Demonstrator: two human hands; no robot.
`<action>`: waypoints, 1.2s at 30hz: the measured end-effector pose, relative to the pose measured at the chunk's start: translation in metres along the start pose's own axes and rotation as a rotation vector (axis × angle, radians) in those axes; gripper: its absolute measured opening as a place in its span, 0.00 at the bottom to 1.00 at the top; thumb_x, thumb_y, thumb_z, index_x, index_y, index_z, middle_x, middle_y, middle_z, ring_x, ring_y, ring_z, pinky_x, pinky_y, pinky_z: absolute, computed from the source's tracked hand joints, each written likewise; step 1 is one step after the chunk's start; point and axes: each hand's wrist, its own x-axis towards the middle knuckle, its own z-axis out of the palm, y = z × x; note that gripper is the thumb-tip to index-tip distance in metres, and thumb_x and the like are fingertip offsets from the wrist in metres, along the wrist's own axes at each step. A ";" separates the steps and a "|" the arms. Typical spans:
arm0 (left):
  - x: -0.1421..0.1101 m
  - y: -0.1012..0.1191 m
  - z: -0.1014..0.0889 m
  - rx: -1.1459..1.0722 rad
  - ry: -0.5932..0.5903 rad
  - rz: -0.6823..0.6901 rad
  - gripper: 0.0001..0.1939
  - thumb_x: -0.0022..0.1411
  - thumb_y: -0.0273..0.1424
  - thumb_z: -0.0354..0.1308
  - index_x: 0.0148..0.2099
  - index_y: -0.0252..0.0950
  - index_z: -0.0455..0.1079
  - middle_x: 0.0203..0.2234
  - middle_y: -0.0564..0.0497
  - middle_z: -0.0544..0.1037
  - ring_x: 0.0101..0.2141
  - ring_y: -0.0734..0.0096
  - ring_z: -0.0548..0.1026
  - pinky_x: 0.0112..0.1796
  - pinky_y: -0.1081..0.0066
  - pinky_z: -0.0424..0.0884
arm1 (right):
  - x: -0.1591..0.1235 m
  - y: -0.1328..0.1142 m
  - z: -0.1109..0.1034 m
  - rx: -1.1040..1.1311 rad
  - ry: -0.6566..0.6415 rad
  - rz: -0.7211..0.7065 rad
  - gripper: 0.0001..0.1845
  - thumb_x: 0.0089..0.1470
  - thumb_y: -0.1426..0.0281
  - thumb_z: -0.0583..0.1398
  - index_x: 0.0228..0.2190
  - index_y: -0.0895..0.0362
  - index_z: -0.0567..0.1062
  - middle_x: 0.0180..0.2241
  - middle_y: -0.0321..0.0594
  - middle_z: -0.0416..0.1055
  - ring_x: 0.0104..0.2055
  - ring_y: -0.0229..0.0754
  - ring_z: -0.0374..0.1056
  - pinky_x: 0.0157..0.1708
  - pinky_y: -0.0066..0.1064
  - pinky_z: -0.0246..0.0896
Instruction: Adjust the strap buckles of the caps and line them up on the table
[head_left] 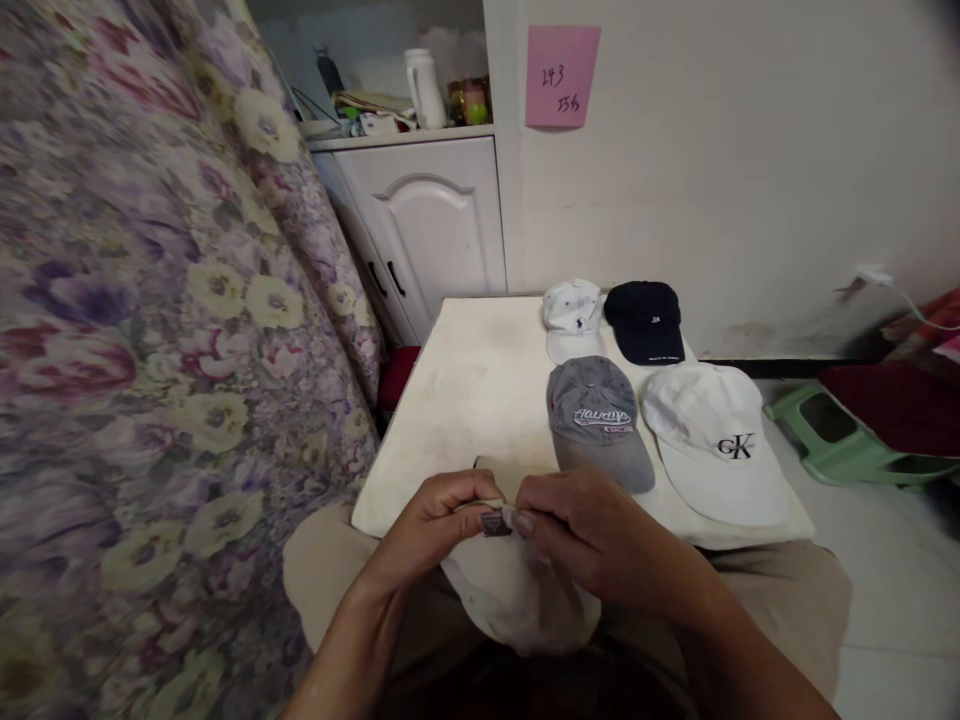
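My left hand point(439, 525) and my right hand point(581, 530) meet over my lap, both pinched on the back strap of a cream cap point(517, 600). A small metal buckle point(495, 522) shows between my fingertips. The cap's crown hangs down between my knees. On the small white table point(465, 390) in front lie a grey cap point(600, 420) with lettering, a white cap with black letters point(709, 440), a small white cap point(574, 315) and a black cap point(645, 320), all apart from my hands.
A floral curtain or cover point(150, 330) fills the left side. A white cabinet point(431, 220) with clutter on top stands behind the table. A pink note point(562, 75) hangs on the wall. A green stool point(840, 435) with a dark red cushion sits at the right.
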 end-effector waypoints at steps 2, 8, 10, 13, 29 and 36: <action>0.000 0.000 0.000 -0.003 -0.003 -0.012 0.13 0.62 0.37 0.62 0.30 0.32 0.74 0.24 0.52 0.69 0.28 0.72 0.63 0.30 0.74 0.57 | 0.000 0.001 0.000 0.011 0.000 0.002 0.12 0.63 0.72 0.54 0.26 0.57 0.67 0.23 0.32 0.66 0.25 0.33 0.61 0.27 0.28 0.48; 0.001 0.002 0.002 -0.020 0.002 -0.034 0.12 0.61 0.35 0.62 0.30 0.32 0.73 0.23 0.53 0.69 0.27 0.73 0.63 0.29 0.74 0.57 | 0.000 0.005 0.000 0.061 -0.001 0.025 0.12 0.64 0.72 0.55 0.27 0.57 0.68 0.23 0.31 0.66 0.25 0.33 0.61 0.26 0.28 0.49; 0.001 0.003 0.003 -0.022 0.006 -0.041 0.12 0.61 0.35 0.63 0.30 0.32 0.74 0.23 0.53 0.69 0.27 0.73 0.63 0.29 0.74 0.57 | 0.000 0.007 0.000 0.072 -0.016 0.030 0.12 0.63 0.72 0.55 0.26 0.57 0.68 0.22 0.31 0.66 0.25 0.33 0.61 0.26 0.27 0.49; 0.002 0.004 0.004 -0.022 0.004 -0.049 0.12 0.61 0.35 0.63 0.30 0.32 0.74 0.23 0.53 0.70 0.27 0.74 0.63 0.29 0.74 0.57 | 0.001 0.010 -0.001 0.090 -0.040 0.025 0.13 0.63 0.71 0.55 0.26 0.57 0.68 0.22 0.30 0.65 0.24 0.32 0.60 0.25 0.27 0.49; 0.006 0.004 0.007 -0.065 0.023 -0.133 0.15 0.57 0.40 0.66 0.28 0.32 0.73 0.21 0.55 0.68 0.24 0.75 0.61 0.28 0.74 0.57 | 0.003 0.020 -0.008 0.190 -0.130 0.011 0.12 0.63 0.71 0.56 0.26 0.57 0.69 0.23 0.30 0.64 0.25 0.33 0.59 0.25 0.26 0.51; 0.005 0.003 0.007 -0.014 -0.004 -0.152 0.13 0.59 0.37 0.64 0.29 0.32 0.73 0.21 0.55 0.67 0.24 0.75 0.59 0.27 0.74 0.55 | 0.004 0.023 -0.009 0.102 -0.142 0.007 0.13 0.62 0.71 0.56 0.24 0.57 0.67 0.20 0.28 0.60 0.23 0.32 0.56 0.24 0.27 0.47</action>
